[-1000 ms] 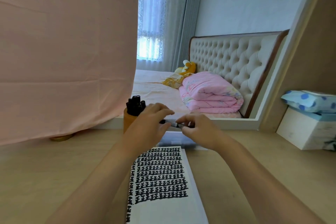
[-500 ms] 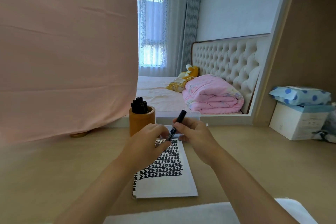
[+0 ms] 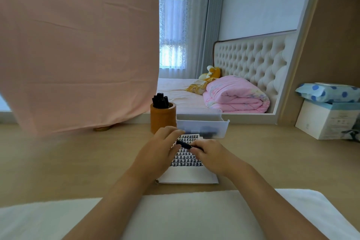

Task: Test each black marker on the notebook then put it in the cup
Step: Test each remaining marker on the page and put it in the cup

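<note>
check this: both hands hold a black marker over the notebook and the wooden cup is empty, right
The wooden cup is not empty: the head view shows several black markers standing in it. The rest holds: left hand and right hand hold a black marker over the notebook.

Both arms are bare and reach forward from the bottom of the view, converging toward the middle. The left forearm (image 3: 116,191) runs up and rightward, the right forearm (image 3: 263,191) up and leftward. The left hand (image 3: 159,148) lies back-up, knuckles raised, its fingers (image 3: 172,134) bent forward and to the right over one end of a black marker (image 3: 185,145) – the thumb is hidden beneath. The right hand (image 3: 212,156) sits just beside it, also back-up, with curled fingers pinching the marker's other end. The two hands are nearly touching.
</note>
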The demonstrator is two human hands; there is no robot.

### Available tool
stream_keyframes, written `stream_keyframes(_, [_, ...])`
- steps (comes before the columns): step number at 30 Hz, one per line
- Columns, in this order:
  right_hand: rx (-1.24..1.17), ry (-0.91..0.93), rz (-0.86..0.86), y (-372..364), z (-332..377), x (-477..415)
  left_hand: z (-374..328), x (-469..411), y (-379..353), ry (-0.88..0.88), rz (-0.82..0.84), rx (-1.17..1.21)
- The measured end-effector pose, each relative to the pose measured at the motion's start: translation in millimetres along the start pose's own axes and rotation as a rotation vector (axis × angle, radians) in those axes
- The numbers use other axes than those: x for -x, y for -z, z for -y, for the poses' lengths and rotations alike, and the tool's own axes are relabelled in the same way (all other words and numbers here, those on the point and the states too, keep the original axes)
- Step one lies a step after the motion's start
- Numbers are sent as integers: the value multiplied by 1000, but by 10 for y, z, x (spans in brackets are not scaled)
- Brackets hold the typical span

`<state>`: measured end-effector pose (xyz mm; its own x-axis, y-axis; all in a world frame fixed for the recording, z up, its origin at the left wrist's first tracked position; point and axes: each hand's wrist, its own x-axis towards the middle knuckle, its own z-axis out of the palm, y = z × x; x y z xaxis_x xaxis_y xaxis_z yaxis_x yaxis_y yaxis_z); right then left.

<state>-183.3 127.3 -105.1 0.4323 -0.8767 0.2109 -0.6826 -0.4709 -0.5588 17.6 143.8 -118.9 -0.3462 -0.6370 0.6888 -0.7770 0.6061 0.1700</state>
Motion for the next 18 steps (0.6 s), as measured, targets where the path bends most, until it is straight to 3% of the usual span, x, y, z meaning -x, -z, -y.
stream_keyframes(4, [122, 94, 14, -34, 20, -21, 65, 28, -7, -121, 72, -34])
stream_keyframes(10, [205, 138, -9, -77, -33, -11, 125, 38, -69, -149, 114, -60])
stream_keyframes(18, [359, 358, -202, -75, -54, -61, 144, 16, -48, 44, 209, -33])
